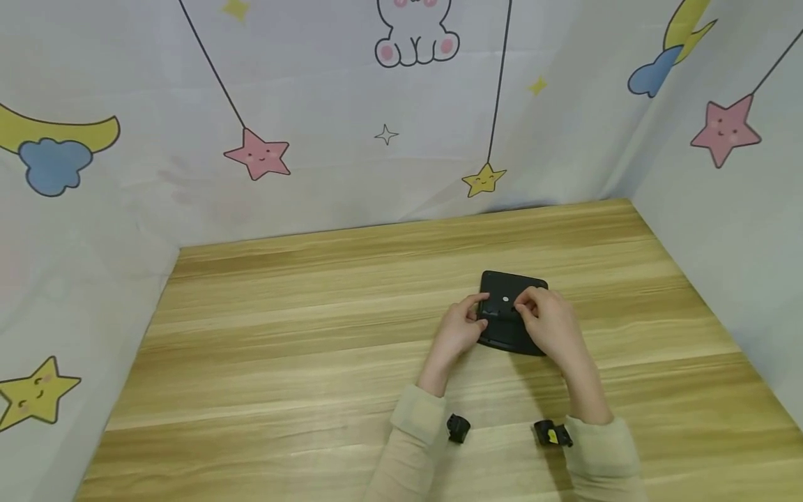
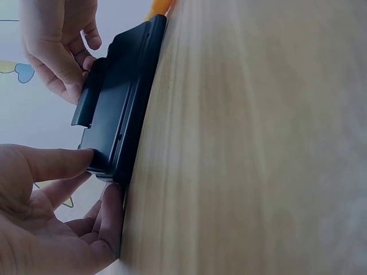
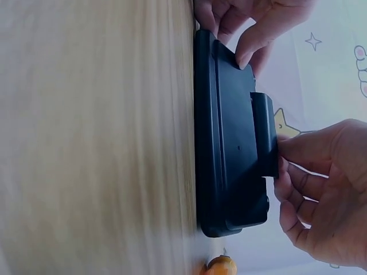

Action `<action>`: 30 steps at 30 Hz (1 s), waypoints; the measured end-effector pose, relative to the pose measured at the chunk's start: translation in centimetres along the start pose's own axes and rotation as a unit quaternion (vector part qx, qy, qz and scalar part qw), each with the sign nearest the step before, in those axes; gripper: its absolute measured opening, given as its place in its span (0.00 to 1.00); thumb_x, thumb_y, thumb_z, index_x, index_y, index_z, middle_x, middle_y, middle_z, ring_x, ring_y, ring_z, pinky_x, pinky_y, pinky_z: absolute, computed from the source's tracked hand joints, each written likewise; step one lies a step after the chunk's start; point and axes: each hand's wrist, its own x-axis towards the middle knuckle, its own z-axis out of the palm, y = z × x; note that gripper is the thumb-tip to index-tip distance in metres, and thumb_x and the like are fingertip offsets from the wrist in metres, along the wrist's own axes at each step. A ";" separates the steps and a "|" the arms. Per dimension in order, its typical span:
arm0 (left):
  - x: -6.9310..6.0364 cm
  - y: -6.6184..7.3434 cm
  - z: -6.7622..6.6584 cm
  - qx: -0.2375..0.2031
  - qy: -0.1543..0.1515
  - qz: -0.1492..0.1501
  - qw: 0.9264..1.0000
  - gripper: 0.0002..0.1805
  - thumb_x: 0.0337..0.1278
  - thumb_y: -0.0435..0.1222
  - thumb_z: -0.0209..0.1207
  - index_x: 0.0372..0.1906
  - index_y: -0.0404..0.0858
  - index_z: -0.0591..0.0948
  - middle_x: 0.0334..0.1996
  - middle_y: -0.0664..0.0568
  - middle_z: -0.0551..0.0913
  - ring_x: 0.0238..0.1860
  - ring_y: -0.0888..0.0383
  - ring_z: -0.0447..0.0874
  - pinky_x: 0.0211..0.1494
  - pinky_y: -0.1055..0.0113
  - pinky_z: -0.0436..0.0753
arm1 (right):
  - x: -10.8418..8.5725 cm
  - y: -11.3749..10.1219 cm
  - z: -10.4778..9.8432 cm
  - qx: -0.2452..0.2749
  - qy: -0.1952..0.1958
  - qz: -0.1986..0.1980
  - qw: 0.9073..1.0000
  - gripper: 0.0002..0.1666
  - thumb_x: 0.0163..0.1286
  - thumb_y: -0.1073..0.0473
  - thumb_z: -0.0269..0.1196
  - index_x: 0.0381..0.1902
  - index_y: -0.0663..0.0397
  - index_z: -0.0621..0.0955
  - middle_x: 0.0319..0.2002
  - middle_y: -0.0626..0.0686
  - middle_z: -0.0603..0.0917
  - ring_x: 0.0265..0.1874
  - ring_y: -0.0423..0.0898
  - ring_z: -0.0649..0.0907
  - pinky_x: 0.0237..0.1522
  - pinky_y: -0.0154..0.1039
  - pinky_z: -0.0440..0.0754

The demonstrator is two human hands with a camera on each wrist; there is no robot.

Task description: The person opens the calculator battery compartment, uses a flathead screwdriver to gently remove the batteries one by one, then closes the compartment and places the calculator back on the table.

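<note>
A flat black device [image 1: 509, 333] lies on the wooden table, a small pale round spot on its upper face. My left hand [image 1: 456, 333] grips its left edge; in the left wrist view the thumb of that hand [image 2: 49, 217] presses on the device [image 2: 114, 109] near a corner, other fingers at its side. A raised black flap [image 3: 265, 134] stands up from the device [image 3: 232, 137] in the right wrist view, and my right hand [image 3: 330, 189] pinches its edge between thumb and fingers. The right fingertips partly hide the flap in the head view.
The wooden table [image 1: 282, 348] meets patterned white cloth [image 1: 339, 174] at the back and sides. A small orange thing [image 3: 221, 266] is near the device's far end. Black wrist-worn cameras [image 1: 459, 428] sit at both sleeves.
</note>
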 end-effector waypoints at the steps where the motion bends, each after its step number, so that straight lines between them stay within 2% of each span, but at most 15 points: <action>1: 0.0 0.0 0.0 0.000 0.000 0.000 1.000 0.26 0.58 0.27 0.59 0.63 0.46 0.76 0.30 0.53 0.67 0.27 0.61 0.65 0.27 0.74 0.66 | 0.0 0.0 0.0 -0.001 -0.001 0.000 1.000 0.03 0.65 0.66 0.62 0.33 0.60 0.83 0.31 0.57 0.83 0.32 0.51 0.77 0.36 0.45 0.72; 7: 0.2 0.0 0.1 -0.007 -0.004 0.001 1.000 0.27 0.58 0.27 0.59 0.63 0.46 0.76 0.27 0.55 0.65 0.23 0.62 0.63 0.26 0.74 0.64 | 0.0 0.3 -0.1 0.006 0.000 0.000 1.000 0.04 0.66 0.65 0.61 0.33 0.60 0.83 0.31 0.57 0.83 0.32 0.51 0.78 0.36 0.42 0.72; 13: 0.2 -0.2 0.1 -0.015 -0.004 0.002 1.000 0.27 0.59 0.27 0.58 0.63 0.46 0.76 0.28 0.54 0.65 0.28 0.60 0.63 0.29 0.73 0.65 | -0.2 0.4 -0.3 0.008 -0.001 -0.004 1.000 0.05 0.66 0.64 0.61 0.33 0.59 0.83 0.31 0.57 0.83 0.30 0.50 0.78 0.34 0.40 0.71; 24: 0.2 -0.1 0.1 -0.012 -0.010 -0.002 1.000 0.27 0.60 0.28 0.58 0.64 0.47 0.75 0.31 0.52 0.67 0.28 0.60 0.64 0.29 0.72 0.66 | -0.9 0.6 -1.2 0.011 -0.029 0.004 1.000 0.04 0.66 0.64 0.62 0.33 0.59 0.83 0.29 0.56 0.82 0.28 0.48 0.75 0.32 0.38 0.70; 30: 0.3 -0.2 0.2 -0.006 -0.012 -0.004 1.000 0.27 0.60 0.28 0.58 0.64 0.48 0.75 0.30 0.53 0.67 0.28 0.60 0.64 0.30 0.72 0.66 | -1.3 0.7 -1.4 0.008 -0.037 -0.005 0.999 0.04 0.65 0.65 0.62 0.32 0.59 0.83 0.27 0.54 0.81 0.26 0.47 0.74 0.31 0.37 0.69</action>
